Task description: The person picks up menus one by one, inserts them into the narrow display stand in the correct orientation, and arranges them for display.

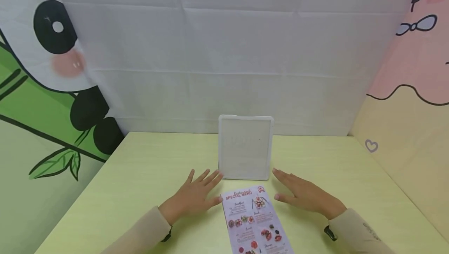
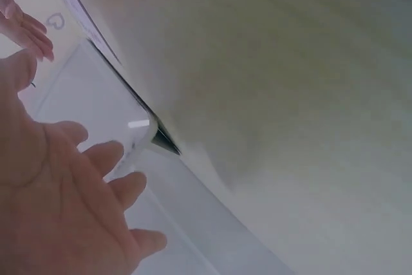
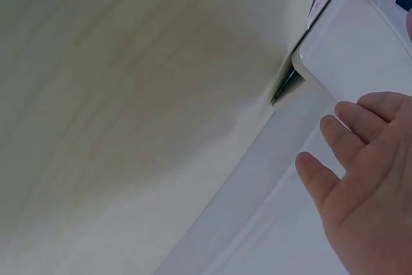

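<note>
A white-framed upright panel (image 1: 245, 147) with a pale grey face stands on the table, and in the left wrist view its lower corner (image 2: 138, 123) shows with a dark wedge behind it. In front of it lies a printed restaurant menu (image 1: 254, 221) with food pictures, its lower end cut off by the frame. My left hand (image 1: 196, 194) is beside the panel's lower left corner, fingers spread, thumb tip right at the menu's left edge. On the other side my right hand (image 1: 305, 193) has its fingers extended toward the panel's lower right corner. Neither hand holds anything.
The pale yellow table (image 1: 168, 149) ends at a white cloth backdrop (image 1: 196, 59) behind the panel. A panda-printed sheet (image 1: 45, 102) flanks the left side, and a pink and cream printed sheet (image 1: 407, 129) flanks the right.
</note>
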`<state>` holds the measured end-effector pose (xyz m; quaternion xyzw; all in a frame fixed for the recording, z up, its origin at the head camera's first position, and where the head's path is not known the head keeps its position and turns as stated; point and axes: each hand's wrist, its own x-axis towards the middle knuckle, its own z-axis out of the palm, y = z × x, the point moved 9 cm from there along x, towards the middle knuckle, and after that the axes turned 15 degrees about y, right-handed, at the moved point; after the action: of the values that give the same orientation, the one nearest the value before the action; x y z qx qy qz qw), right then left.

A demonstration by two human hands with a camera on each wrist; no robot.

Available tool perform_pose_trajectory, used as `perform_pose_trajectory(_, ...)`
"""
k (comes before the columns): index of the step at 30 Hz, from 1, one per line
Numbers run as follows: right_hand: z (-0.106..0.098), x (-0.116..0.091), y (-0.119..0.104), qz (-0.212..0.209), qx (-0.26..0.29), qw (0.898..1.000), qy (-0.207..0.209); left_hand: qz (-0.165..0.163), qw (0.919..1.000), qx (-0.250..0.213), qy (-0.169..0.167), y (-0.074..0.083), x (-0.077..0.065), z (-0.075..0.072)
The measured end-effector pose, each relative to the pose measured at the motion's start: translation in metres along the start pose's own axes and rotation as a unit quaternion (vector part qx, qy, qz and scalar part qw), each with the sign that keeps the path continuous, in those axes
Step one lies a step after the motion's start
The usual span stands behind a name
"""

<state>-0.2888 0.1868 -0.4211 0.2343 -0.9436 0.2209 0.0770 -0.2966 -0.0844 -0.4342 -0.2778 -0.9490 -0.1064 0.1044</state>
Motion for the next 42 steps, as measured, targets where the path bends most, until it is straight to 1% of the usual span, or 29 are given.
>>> perform_pose_trajectory(4, 0.011, -0.003, -0.005, -0.001, 0.0, 1.0, -0.021, 0.015, 0.9992, -0.012, -0.035, 0.012, -0.003, 0.008)
perform_pose_trajectory(8, 0.02, -0.006, -0.011, -0.01, -0.009, 0.999, -0.046, 0.021, 0.9982, -0.018, -0.054, 0.02, -0.005, 0.012)
perform_pose_trajectory(15, 0.03, -0.007, -0.023, -0.039, -0.015, 0.996, -0.076, 0.018, 0.996, -0.025, -0.084, 0.031, -0.006, 0.017)
perform_pose_trajectory(17, 0.034, -0.005, -0.026, -0.04, -0.021, 0.995, -0.084, 0.016, 0.9952, -0.026, -0.093, 0.034, -0.007, 0.018)
perform_pose_trajectory(20, 0.04, -0.004, -0.026, -0.034, -0.042, 0.994, -0.096, 0.014, 0.994, -0.02, -0.107, 0.036, -0.008, 0.021)
perform_pose_trajectory(24, 0.044, -0.002, -0.029, -0.049, -0.071, 0.991, -0.101, 0.018, 0.9934, -0.006, -0.113, 0.038, -0.009, 0.022)
perform_pose_trajectory(26, 0.044, -0.002, -0.03, -0.056, -0.077, 0.99, -0.101, 0.021, 0.9936, -0.001, -0.111, 0.039, -0.009, 0.021)
perform_pose_trajectory(33, 0.042, -0.002, -0.032, -0.073, -0.079, 0.99, -0.089, 0.021, 0.9932, 0.009, -0.114, 0.043, -0.007, 0.021)
perform_pose_trajectory(37, 0.042, -0.002, -0.03, -0.073, -0.082, 0.99, -0.087, 0.019, 0.993, 0.007, -0.117, 0.044, -0.006, 0.022)
perform_pose_trajectory(42, 0.042, -0.001, -0.031, -0.072, -0.073, 0.991, -0.088, 0.016, 0.9926, -0.002, -0.121, 0.045, -0.005, 0.023)
